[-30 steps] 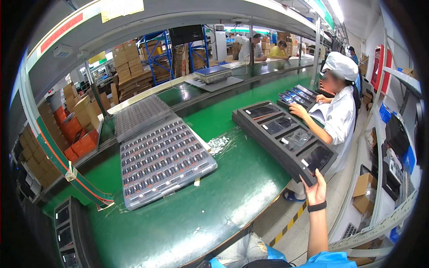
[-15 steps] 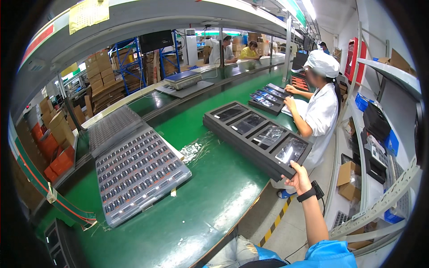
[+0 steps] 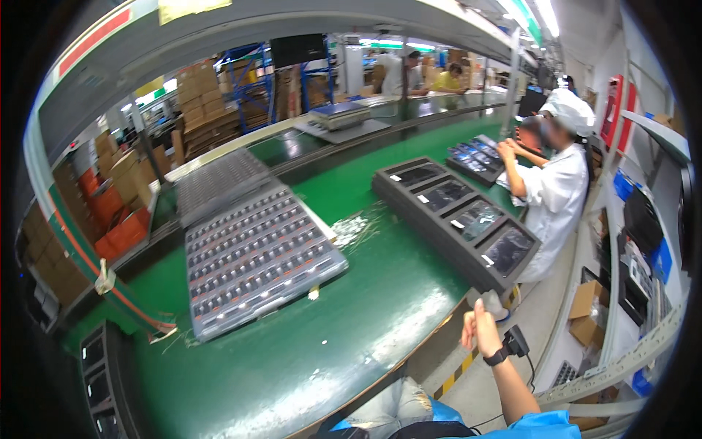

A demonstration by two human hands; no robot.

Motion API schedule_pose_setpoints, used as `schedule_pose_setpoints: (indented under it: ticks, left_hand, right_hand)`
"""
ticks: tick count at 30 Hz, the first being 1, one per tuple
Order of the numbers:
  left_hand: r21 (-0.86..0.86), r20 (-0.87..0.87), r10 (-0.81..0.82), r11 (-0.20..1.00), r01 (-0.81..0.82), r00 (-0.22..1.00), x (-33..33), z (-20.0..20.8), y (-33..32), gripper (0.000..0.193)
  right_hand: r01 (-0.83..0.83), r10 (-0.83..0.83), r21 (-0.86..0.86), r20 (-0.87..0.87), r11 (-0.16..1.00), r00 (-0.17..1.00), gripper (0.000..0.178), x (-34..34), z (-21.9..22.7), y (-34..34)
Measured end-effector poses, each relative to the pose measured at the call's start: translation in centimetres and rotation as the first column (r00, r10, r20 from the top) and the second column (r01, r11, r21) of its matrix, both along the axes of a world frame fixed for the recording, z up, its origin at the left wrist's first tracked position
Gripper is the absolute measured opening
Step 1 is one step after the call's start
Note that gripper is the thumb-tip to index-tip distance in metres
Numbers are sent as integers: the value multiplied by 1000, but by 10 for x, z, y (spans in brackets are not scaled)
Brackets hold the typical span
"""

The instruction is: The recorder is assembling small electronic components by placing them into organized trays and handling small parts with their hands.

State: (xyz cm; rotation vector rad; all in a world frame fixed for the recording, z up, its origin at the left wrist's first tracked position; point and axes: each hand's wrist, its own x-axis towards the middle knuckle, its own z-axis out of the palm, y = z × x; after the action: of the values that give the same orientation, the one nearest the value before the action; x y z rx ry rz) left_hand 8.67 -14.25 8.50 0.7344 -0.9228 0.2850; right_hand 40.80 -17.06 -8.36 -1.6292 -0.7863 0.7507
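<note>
A long black foam tray (image 3: 455, 240) lies on the green worktable, its row of recesses holding flat dark screen-like panels (image 3: 510, 249). Just off the tray's near right corner, beyond the table edge, is my right hand (image 3: 481, 331). It holds nothing; the thumb points up and the fingers are loosely bent and apart from it. A black band circles that wrist. My left hand is out of view. To the left lies a clear plastic tray (image 3: 322, 272) with rows of small dark parts (image 3: 252, 256); another grey plastic tray (image 3: 223, 183) sits behind it.
A co-worker in white (image 3: 559, 183) handles another black tray (image 3: 479, 157) at the far right. A further black foam tray (image 3: 110, 380) is at the near left. Shelves with a cardboard box (image 3: 587, 313) line the right. A scale (image 3: 341, 117) stands across the table.
My right hand has let go of the foam tray's corner and drawn back from it. The whole view has swung, so the scene sits further right. The co-worker's hands have come closer together.
</note>
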Motion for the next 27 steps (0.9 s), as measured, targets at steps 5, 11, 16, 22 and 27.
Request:
schedule_pose_setpoints:
  ticks: [5, 11, 16, 22, 27]
  left_hand:
    - [192, 49, 45, 980, -54, 998, 5, -5, 0, 114]
    - [-25, -34, 76, 997, -77, 997, 3, -11, 3, 108]
    - [-132, -139, 195, 968, -213, 971, -17, -15, 11, 103]
    - [141, -447, 769, 566, -813, 458, -79, 1, 39, 90]
    - [708, 178, 436, -680, -193, -882, -170, 10, 98, 45]
  right_hand:
    - [-160, 155, 17, 169, 987, 973, 60, -82, -11, 33]
    - [-185, 194, -59, 251, 981, 948, 50, -93, 26, 51]
    - [-316, 329, -101, 410, 944, 851, 44, -88, 19, 68]
    - [-455, 447, -175, 661, 873, 603, 36, -88, 33, 79]
    - [-479, 416, -144, 741, 866, 528, 36, -85, 21, 102]
